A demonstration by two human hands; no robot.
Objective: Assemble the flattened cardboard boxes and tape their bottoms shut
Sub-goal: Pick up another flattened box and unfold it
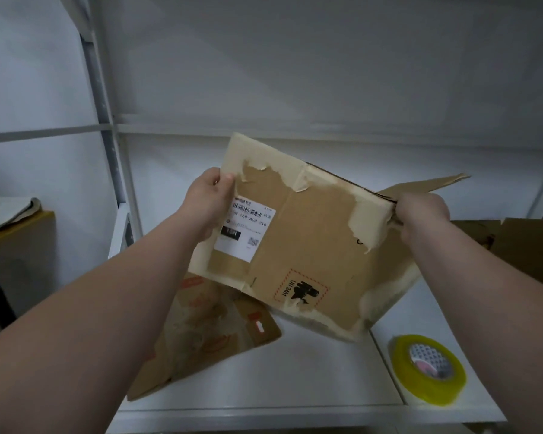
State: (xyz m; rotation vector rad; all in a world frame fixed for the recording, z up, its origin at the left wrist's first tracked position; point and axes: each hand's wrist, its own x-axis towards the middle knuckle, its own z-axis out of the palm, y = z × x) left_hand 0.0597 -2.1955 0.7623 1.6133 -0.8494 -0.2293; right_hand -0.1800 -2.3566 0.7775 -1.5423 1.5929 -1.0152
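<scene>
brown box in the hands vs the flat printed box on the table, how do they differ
The brown cardboard box with the white label is held tilted above the white table by the left hand and right hand; the flat red-printed cardboard box lies on the table, untouched. The held box bears torn pale tape; the flat box shows red print instead. Both are brown cardboard.

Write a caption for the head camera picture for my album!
Left hand and right hand hold a worn cardboard box above a white shelf, near a tape roll and a flattened box.
</scene>
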